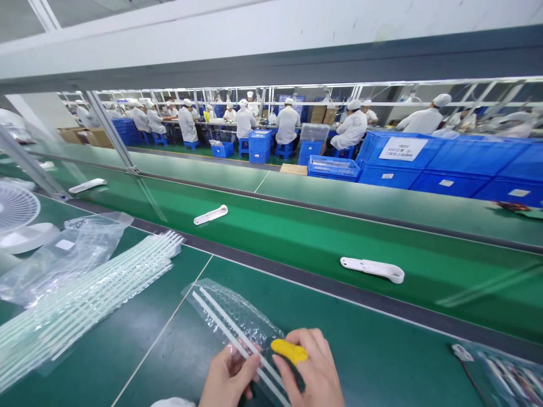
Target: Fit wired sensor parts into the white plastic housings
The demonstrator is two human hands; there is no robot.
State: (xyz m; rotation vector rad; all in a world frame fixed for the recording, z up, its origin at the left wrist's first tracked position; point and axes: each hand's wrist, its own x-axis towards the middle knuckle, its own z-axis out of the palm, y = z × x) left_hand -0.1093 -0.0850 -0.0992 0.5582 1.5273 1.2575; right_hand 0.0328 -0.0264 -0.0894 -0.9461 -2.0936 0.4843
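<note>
A clear bubble-textured plastic sleeve (237, 308) with two long white strips (220, 322) lies slanted in front of me. My left hand (233, 370) is closed around the sleeve and strips from the near side, thumb on top. On the other side, my right hand (311, 367) is closed, with thumb and fingers pressed at the sleeve's edge beside the strips. A yellow piece (289, 351), seemingly a finger cot, is at its index finger. The lower ends of the strips run out of view.
Several pale strips in clear plastic (106, 288) lie left, near a white fan grille (17, 206). White curved arms (373, 269) rest on the green conveyor belt (271, 240). A bag of wired parts (504, 373) is at right. An overhead shelf (271, 45) crosses above; workers sit beyond.
</note>
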